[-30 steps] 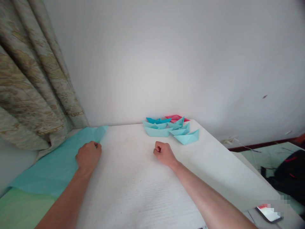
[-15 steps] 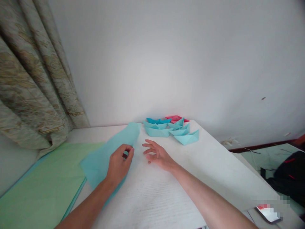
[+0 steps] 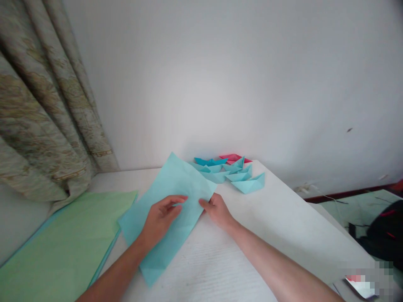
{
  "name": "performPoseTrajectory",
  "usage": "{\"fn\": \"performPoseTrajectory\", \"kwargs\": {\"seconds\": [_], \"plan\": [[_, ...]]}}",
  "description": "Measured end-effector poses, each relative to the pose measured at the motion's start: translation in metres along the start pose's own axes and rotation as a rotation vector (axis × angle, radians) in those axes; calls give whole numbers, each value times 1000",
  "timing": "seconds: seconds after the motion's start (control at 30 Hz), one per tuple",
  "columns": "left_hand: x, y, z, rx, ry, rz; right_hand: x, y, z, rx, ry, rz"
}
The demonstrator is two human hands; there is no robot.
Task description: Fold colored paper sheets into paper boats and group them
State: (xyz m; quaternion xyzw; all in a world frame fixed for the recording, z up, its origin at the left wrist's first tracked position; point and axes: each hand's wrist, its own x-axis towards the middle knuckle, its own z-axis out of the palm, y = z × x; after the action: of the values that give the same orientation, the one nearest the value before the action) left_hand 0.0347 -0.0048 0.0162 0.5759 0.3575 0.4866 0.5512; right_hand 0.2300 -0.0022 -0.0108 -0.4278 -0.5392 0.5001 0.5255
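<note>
A light blue paper sheet (image 3: 179, 180) is held up at a slant over the table's middle. My right hand (image 3: 217, 209) pinches its right edge, thumb on the near face and the other fingers behind. My left hand (image 3: 164, 216) is in front of the sheet, thumb and fingers apart, with nothing seen between them. Behind the sheet's right corner stand several folded paper boats: light blue ones (image 3: 248, 184), a darker blue one (image 3: 210, 162) and a pink one (image 3: 233, 158).
Green sheets (image 3: 63, 243) over blue ones lie at the left of the white table (image 3: 267, 218). A patterned curtain (image 3: 47, 105) hangs at the left. A phone-like object (image 3: 362, 287) and a black bag (image 3: 384, 230) are at the right.
My right hand, empty before, has taken hold of the sheet's right edge. The sheet has swung to the right and now faces the camera more. My left hand's thumb and fingers have parted.
</note>
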Motion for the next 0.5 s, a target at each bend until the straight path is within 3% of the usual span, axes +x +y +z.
{"fn": "performPoseTrajectory", "kwargs": {"seconds": [0.13,0.23,0.33,0.43,0.5], "plan": [[13,0,-29,187,327,31,5,-1,-11,22,130,33],[21,-4,-48,342,428,35,9,-5,-20,61,209,9],[26,-8,-56,319,399,-84,13,-7,-28,88,269,-11],[26,-11,-54,182,229,-229,15,-9,-31,112,277,-20],[25,-12,-53,129,175,-263,15,-11,-31,124,261,-23]]}}
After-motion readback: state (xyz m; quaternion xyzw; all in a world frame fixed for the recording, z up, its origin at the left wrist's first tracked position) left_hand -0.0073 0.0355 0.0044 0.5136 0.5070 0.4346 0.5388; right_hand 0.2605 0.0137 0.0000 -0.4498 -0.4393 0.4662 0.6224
